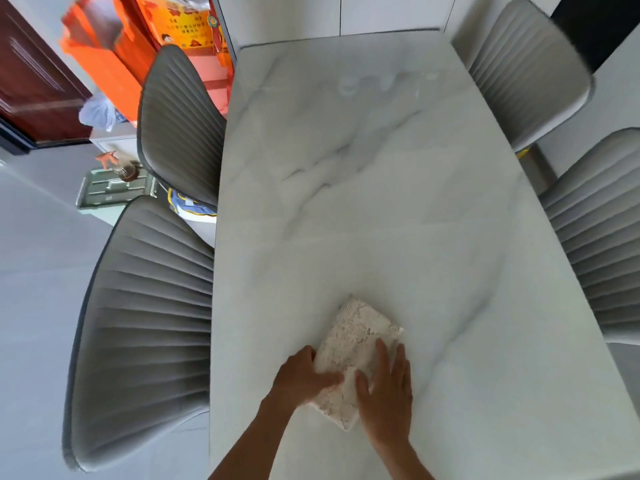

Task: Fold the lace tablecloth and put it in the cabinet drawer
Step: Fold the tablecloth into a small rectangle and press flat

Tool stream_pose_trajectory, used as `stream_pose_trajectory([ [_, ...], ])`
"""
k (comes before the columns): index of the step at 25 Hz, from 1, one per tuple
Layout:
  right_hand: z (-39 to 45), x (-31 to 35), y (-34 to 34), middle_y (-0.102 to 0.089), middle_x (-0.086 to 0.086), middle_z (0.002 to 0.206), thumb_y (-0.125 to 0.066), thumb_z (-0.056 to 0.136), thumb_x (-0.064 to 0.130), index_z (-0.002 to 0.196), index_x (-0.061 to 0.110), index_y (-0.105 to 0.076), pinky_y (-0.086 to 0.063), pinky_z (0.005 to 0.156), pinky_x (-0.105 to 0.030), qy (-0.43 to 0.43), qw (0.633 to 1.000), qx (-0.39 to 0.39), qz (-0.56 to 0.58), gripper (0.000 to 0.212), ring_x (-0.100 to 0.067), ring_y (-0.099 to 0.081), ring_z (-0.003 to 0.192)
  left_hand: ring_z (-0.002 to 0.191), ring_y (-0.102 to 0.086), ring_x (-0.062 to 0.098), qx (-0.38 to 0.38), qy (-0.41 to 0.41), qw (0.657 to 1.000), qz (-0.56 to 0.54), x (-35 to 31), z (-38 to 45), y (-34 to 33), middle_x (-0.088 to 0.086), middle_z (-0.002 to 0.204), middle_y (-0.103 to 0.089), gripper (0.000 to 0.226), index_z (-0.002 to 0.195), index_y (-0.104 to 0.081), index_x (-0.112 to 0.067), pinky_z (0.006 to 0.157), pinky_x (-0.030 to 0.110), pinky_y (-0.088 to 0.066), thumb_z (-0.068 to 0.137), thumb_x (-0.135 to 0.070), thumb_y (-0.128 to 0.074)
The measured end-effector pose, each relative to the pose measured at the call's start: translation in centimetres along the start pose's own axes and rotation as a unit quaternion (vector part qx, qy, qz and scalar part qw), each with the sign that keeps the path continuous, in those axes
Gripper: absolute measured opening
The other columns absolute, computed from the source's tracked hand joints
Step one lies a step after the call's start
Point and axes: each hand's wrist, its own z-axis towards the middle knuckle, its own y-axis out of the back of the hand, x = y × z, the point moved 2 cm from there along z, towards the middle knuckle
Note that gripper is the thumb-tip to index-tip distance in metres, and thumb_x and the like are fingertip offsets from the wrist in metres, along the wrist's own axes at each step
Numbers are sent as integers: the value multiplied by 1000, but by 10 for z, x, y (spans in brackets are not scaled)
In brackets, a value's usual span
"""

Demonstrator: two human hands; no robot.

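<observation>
The lace tablecloth (360, 336) lies folded into a small thick white rectangle near the front of the marble table (363, 202). My left hand (304, 374) rests on its left edge, thumb stretched across the cloth. On the right side my right hand (386, 389) lies flat with its fingers spread over the fabric. Both hands press the bundle against the tabletop. No cabinet drawer is in view.
Two grey ribbed chairs (145, 306) stand along the table's left side and two more (599, 244) along the right. Orange bags (114, 50) and a green crate (110, 192) sit on the floor at the far left, by a dark red door.
</observation>
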Motion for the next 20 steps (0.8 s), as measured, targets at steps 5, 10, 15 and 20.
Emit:
stream_pose_trajectory([
  [5, 10, -4, 47, -44, 1, 149, -64, 88, 30, 149, 30, -26, -41, 106, -37, 15, 988, 89, 122, 71, -22, -46, 130, 91, -68, 18, -9, -10, 977, -211, -22, -35, -21, 1, 102, -68, 48, 104, -62, -19, 80, 39, -60, 63, -37, -79],
  [10, -5, 9, 89, -64, -4, 120, -75, 81, 32, 144, 25, -32, -57, 87, -46, -118, 904, 163, 377, 77, -22, -66, 102, 85, -73, 17, -9, -56, 924, -377, -48, -84, -9, 0, 99, -73, 47, 105, -60, -23, 72, 39, -62, 63, -26, -82],
  [15, -19, 50, 136, -73, -13, 113, -80, 74, 15, 121, 11, -59, -57, 85, -54, -47, 800, 211, 559, 52, -34, -71, 100, 99, -71, 20, 2, -152, 867, -474, -64, -130, 20, -3, 109, -74, 64, 118, -58, -30, 75, 40, -60, 63, -20, -90],
  [20, -56, 93, 170, -69, -17, 120, -76, 70, 1, 124, 10, -54, -56, 87, -52, 95, 780, 320, 529, 59, -37, -67, 107, 103, -70, 21, -87, -170, 829, -525, -58, -202, 35, -2, 113, -73, 47, 124, -59, -25, 89, 44, -57, 82, -39, -75],
])
